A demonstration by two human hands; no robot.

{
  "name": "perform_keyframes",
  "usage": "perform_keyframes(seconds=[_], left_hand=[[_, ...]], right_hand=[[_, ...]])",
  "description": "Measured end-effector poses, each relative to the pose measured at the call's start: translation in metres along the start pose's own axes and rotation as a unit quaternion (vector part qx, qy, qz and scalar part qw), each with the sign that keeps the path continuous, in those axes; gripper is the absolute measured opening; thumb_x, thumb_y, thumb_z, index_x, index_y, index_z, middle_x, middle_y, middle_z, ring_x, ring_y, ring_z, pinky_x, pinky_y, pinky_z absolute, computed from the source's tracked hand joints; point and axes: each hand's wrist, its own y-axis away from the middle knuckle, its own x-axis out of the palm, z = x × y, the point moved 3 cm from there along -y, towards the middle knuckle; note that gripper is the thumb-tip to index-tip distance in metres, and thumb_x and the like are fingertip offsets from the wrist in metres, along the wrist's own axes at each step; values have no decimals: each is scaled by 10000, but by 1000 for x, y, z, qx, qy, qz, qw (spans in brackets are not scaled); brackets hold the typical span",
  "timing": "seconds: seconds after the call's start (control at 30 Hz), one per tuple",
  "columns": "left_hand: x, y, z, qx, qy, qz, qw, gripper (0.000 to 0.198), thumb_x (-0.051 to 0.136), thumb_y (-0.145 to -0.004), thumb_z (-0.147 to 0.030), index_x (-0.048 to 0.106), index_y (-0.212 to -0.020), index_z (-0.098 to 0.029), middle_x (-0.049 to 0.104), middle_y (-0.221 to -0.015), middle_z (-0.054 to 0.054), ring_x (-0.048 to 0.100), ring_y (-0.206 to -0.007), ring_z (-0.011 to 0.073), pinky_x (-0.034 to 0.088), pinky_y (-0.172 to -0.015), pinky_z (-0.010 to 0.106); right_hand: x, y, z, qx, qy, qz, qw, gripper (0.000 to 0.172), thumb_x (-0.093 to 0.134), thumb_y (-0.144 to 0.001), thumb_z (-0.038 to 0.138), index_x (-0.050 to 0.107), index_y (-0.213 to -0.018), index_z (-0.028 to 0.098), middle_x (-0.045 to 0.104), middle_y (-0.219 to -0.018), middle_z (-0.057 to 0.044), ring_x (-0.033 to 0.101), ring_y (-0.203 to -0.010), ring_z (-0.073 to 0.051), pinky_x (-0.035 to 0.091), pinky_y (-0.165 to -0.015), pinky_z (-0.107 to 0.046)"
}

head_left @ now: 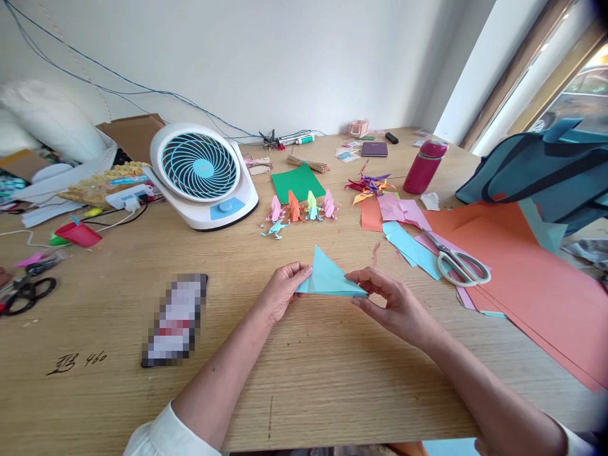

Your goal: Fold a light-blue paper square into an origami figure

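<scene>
A light blue sheet of paper (327, 275), folded into a triangle, is held just above the table in front of me. My left hand (288, 286) pinches its left corner between thumb and fingers. At the right corner, my right hand (387, 301) has its fingers along the upper edge and its thumb below. Beyond the triangle stand several small folded paper figures in pink, orange and pale green (311, 206). A light blue folded figure (275, 228) lies in front of them.
A white fan (202, 174) stands back left, near a pixelated phone-like object (175, 320). White-handled scissors (460, 263) rest on paper pieces at right, beside large orange sheets (536, 285). Behind are a green sheet (297, 183), a red bottle (425, 168) and a blue bag (517, 171).
</scene>
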Motion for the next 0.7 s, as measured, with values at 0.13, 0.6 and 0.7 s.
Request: perform_keyframes(seconds=[0.13,0.6,0.7], left_hand=[[2,2,-3,22,-34,-15,999,498,808,-631,-559,610,-888,-182,517,-670,-57,440,-551,70,306,-445,153],[16,6,2,54,-117,102,986,502,661,-779,-635,701,-855,-141,585,-681,-3,471,-551,91,348,-481,193],[16,8,1,56,-46,116,991,538,581,-838,-662,668,-1021,-164,626,-836,39,591,-708,142,445,-521,195]], right_hand=[[-1,0,-1,2,0,-17,1000,221,565,-964,366,648,-1120,234,636,-960,-41,589,-808,-165,471,-694,-289],[7,3,9,-161,70,-16,984,241,603,-913,177,705,-1106,280,609,-1170,-92,605,-1047,-227,513,-853,-370],[6,6,6,-142,59,-70,986,236,549,-948,177,688,-1116,267,659,-1120,-86,643,-1000,-214,533,-823,-354]])
